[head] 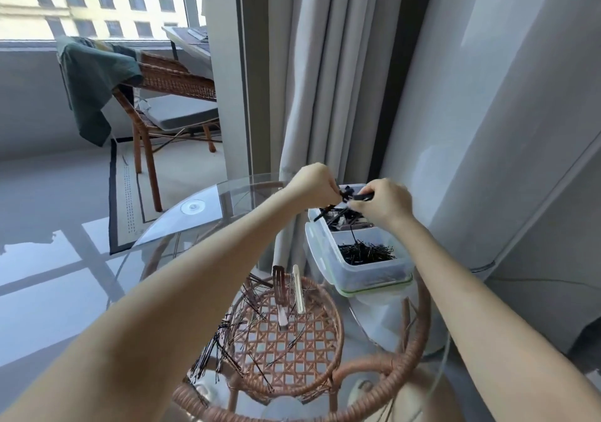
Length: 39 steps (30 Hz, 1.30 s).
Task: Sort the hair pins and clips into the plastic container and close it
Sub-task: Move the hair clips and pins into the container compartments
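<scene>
Both hands are raised over the far compartment of the plastic container [367, 273], which stands on the right side of the glass counter [211, 200]. The left hand [312, 184] and the right hand [383, 203] are each clenched, and a small bunch of black clips [349, 194] is pinched between their fingertips. Whether one clip or several are held cannot be told. A single thin pin [353, 236] hangs below the right hand, with its lower end at the heap of black hair pins [367, 252] in the near compartment. Dark clips [348, 218] are seen in the far compartment. The container is uncovered and rests on a green-edged lid [374, 286]. Loose pins [227, 333] are scattered on the counter nearer the person, beside a brown clip [281, 294] and a pale clip [298, 288]. A wicker chair [175, 80] and a curtain [325, 80] are seen behind.
</scene>
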Tool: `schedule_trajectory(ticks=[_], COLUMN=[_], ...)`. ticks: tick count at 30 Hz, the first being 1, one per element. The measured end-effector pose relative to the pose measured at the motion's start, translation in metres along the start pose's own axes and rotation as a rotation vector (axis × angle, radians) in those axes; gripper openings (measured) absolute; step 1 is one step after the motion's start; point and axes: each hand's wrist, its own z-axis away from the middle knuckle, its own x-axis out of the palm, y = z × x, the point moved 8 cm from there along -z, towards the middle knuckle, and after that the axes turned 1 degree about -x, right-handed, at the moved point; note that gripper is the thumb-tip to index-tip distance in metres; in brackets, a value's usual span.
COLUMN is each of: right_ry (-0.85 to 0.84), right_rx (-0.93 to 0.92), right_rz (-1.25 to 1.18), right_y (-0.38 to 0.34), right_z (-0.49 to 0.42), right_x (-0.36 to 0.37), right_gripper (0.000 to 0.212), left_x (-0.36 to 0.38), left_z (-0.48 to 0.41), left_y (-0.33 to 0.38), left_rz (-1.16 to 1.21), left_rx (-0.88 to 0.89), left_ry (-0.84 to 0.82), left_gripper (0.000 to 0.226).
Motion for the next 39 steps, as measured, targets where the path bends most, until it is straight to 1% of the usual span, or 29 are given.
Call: schedule_trajectory(ticks=[2, 3, 4, 5, 7, 8, 9, 10, 11, 12, 13, 15, 17, 19, 21, 24, 25, 27, 31, 33, 34, 36, 38, 39], right_ry=[-0.198, -0.254, -0.262, -0.228, -0.093, -0.019, 0.039, 0.057, 0.016, -0.074, -0.182, -0.335, -0.383, -0.403, -0.394, -0.345, -0.339, -0.348, -0.402, -0.392, -0.385, -0.383, -0.406, -0.413], right_rx=[-0.037, -0.063, -0.097, -0.134, -0.207, -0.239, -0.263, -0.290, -0.319, -0.345, -0.362, -0.328, -0.238, -0.156, -0.107, -0.069, -0.055, -0.027, 0.050, 0.052, 0.050, 0.066, 0.094, 0.098], right_rz=[0.060, 0.095, 0.114, 0.121, 0.114, 0.062, -0.015, -0.095, -0.139, -0.128, -0.066, 0.104, 0.196, 0.189, 0.129, 0.051, 0.015, -0.076, -0.276, -0.321, -0.323, -0.369, -0.415, -0.428], right_y=[-0.001, -0.002, -0.005, -0.011, -0.027, -0.037, -0.048, -0.061, -0.074, -0.088, -0.097, -0.101, -0.096, -0.090, -0.086, -0.082, -0.079, -0.074, -0.062, -0.060, -0.059, -0.059, -0.058, -0.057], right_z=[-0.006, -0.005, -0.004, -0.001, 0.012, 0.024, 0.040, 0.060, 0.081, 0.102, 0.120, 0.142, 0.148, 0.151, 0.155, 0.159, 0.159, 0.161, 0.163, 0.163, 0.164, 0.166, 0.167, 0.167], right_x=[0.020, 0.024, 0.023, 0.017, 0.001, -0.007, -0.013, -0.016, -0.014, -0.004, 0.013, 0.050, 0.074, 0.087, 0.093, 0.091, 0.091, 0.090, 0.087, 0.080, 0.077, 0.071, 0.069, 0.068], right_gripper=[0.053, 0.063, 0.068, 0.068, 0.055, 0.046, 0.038, 0.032, 0.030, 0.033, 0.038, 0.050, 0.059, 0.064, 0.057, 0.035, 0.030, 0.028, 0.031, 0.017, 0.012, 0.013, 0.007, 0.010], left_x=[0.007, 0.004, -0.001, -0.007, -0.018, -0.019, -0.016, -0.010, -0.002, 0.006, 0.014, 0.027, 0.033, 0.035, 0.037, 0.034, 0.031, 0.021, 0.000, -0.003, -0.002, 0.006, 0.016, 0.019], left_z=[-0.007, -0.009, -0.008, -0.007, 0.004, 0.014, 0.026, 0.040, 0.055, 0.068, 0.080, 0.091, 0.095, 0.096, 0.098, 0.102, 0.103, 0.105, 0.107, 0.105, 0.103, 0.097, 0.089, 0.085], left_y=[-0.001, -0.004, -0.009, -0.018, -0.044, -0.060, -0.075, -0.090, -0.104, -0.115, -0.125, -0.141, -0.149, -0.149, -0.148, -0.149, -0.151, -0.154, -0.164, -0.171, -0.174, -0.177, -0.177, -0.175], left_rz=[-0.013, -0.009, -0.006, -0.006, -0.038, -0.089, -0.155, -0.216, -0.261, -0.291, -0.314, -0.353, -0.363, -0.352, -0.328, -0.301, -0.298, -0.287, -0.223, -0.224, -0.223, -0.193, -0.154, -0.143], left_rx=[0.004, 0.019, 0.030, 0.026, -0.011, -0.036, -0.057, -0.070, -0.069, -0.059, -0.042, -0.021, -0.002, 0.022, 0.034, 0.032, 0.021, -0.024, -0.167, -0.243, -0.273, -0.312, -0.328, -0.329], left_ry=[-0.081, -0.079, -0.049, -0.008, 0.049, 0.029, -0.026, -0.109, -0.198, -0.282, -0.342, -0.372, -0.314, -0.240, -0.205, -0.172, -0.157, -0.105, 0.052, 0.105, 0.121, 0.126, 0.102, 0.097], left_gripper=[0.023, 0.024, 0.024, 0.024, 0.022, 0.021, 0.022, 0.025, 0.028, 0.031, 0.034, 0.036, 0.033, 0.025, 0.021, 0.017, 0.016, 0.016, 0.010, 0.012, 0.014, 0.016, 0.017, 0.016])
